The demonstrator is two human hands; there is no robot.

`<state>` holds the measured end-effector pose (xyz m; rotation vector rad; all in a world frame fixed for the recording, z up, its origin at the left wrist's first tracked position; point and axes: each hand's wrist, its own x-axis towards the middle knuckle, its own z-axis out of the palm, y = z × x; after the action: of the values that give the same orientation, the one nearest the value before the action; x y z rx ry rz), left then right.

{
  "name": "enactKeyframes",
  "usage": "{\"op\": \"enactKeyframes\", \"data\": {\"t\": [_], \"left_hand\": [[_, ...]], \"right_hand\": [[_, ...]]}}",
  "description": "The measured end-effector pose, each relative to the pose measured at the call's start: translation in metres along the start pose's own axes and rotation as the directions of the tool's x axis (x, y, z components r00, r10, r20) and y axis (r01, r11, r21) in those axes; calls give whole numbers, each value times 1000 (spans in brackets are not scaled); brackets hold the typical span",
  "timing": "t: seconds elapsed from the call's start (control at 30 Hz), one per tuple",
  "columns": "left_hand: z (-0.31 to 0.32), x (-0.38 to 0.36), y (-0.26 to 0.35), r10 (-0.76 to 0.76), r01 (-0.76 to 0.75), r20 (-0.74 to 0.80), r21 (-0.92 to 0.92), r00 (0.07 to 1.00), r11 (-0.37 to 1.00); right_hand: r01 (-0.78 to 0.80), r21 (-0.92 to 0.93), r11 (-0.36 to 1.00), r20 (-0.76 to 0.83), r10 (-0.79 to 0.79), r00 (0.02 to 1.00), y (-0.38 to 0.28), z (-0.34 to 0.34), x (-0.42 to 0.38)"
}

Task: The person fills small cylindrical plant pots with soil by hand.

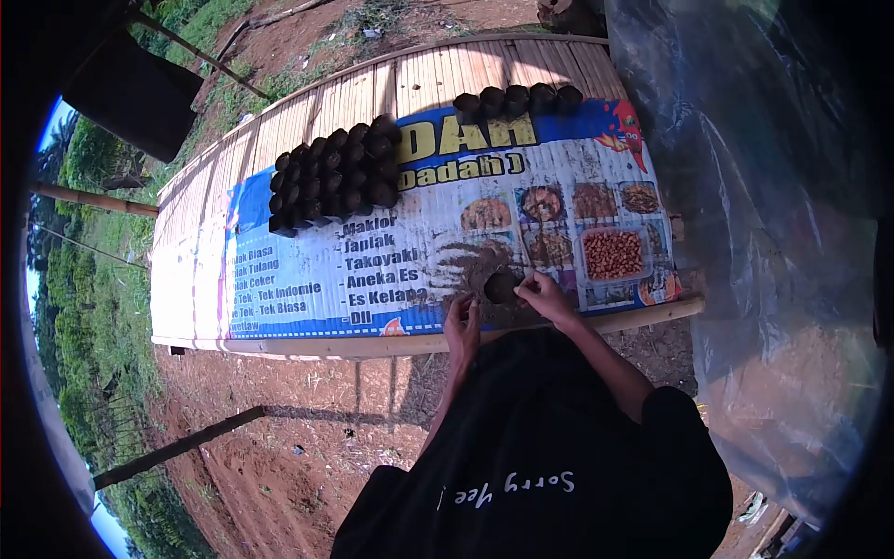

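A small black planting bag (504, 288) with dark soil inside stands near the front edge of the table. My right hand (546, 299) is at its right side, thumb and fingers pinched at the rim. On the other side my left hand (463, 319) has its fingers drawn together at the loose dark soil (480, 268), slightly apart from the bag. Whatever is between those fingers is too small to make out. To the right of the soil sits a clear plastic box of reddish-brown seeds or nuts (614, 254).
Several black planting bags (331, 177) stand in a block at the left, with a row of more bags (519, 101) at the back. A printed banner (382, 289) covers much of the bamboo table (307, 121). Clear plastic sheeting (754, 233) hangs at the right.
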<state>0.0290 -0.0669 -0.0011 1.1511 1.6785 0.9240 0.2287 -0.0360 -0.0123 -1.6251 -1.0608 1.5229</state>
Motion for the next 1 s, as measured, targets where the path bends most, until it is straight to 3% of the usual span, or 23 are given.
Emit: {"op": "enactKeyframes", "data": {"t": [0.07, 0.13, 0.17, 0.23, 0.27, 0.33, 0.47, 0.57, 0.63, 0.7, 0.73, 0.77, 0.8, 0.83, 0.87, 0.9, 0.93, 1.0], "left_hand": [[4, -5, -12, 16, -14, 57, -36, 998, 999], [13, -11, -16, 44, -44, 58, -11, 997, 999], [15, -13, -18, 45, -44, 54, -12, 998, 999], [19, -16, -22, 39, -61, 242, 82, 969, 995], [19, -15, -24, 40, -61, 240, 82, 970, 995], [21, -9, -29, 78, -203, 385, 296, 920, 934], [21, -16, -15, 47, -126, 310, 240, 950, 963], [22, -14, -12, 137, -199, 298, 189, 945, 962], [20, -12, -11, 80, -200, 336, 339, 938, 919], [20, -13, -18, 151, -217, 261, 245, 953, 945], [20, -11, -19, 215, -242, 179, 148, 960, 959], [20, -8, -20, 219, -246, 180, 149, 959, 958], [19, -5, -17, 212, -223, 92, 133, 973, 966], [18, -3, -14, 199, -198, 3, 113, 980, 974], [18, 0, -12, 198, -197, 4, 112, 980, 974], [18, 4, 1, 89, -88, -27, 41, 996, 995], [17, 6, 9, -23, 22, -51, -32, 998, 999], [16, 6, 17, 10, -9, -46, 38, 999, 999]], "right_hand": [[-36, -3, 999, 37, 36, 999, -6, -2, 0], [351, 118, 929, -208, -322, 923, -1, 3, 0], [353, 117, 928, -205, -325, 923, 1, 4, 1], [325, 50, 944, -3, -325, 946, 14, 5, 6], [254, 97, 962, 138, -265, 954, 21, 9, 6], [219, 82, 972, 193, -231, 954, 10, 12, -1], [148, -8, 989, 271, -140, 952, 4, 11, -5], [171, 17, 985, 236, -170, 957, 5, 12, -6], [174, -20, 985, 263, -163, 951, -5, 10, -11], [181, -53, 982, 288, -159, 944, -20, 9, -17], [413, -283, 866, 210, -364, 907, -30, 10, -21], [564, -508, 651, 180, -560, 809, -36, 10, -24], [605, -579, 546, 199, -625, 755, -40, 9, -22], [604, -580, 547, 198, -624, 756, -44, 8, -21], [618, -632, 467, 242, -639, 730, -47, 7, -20], [629, -679, 379, 288, -651, 702, -51, 7, -18], [629, -680, 377, 287, -653, 701, -54, 6, -16], [654, -699, 289, 370, -636, 677, -58, 7, -13]]}}
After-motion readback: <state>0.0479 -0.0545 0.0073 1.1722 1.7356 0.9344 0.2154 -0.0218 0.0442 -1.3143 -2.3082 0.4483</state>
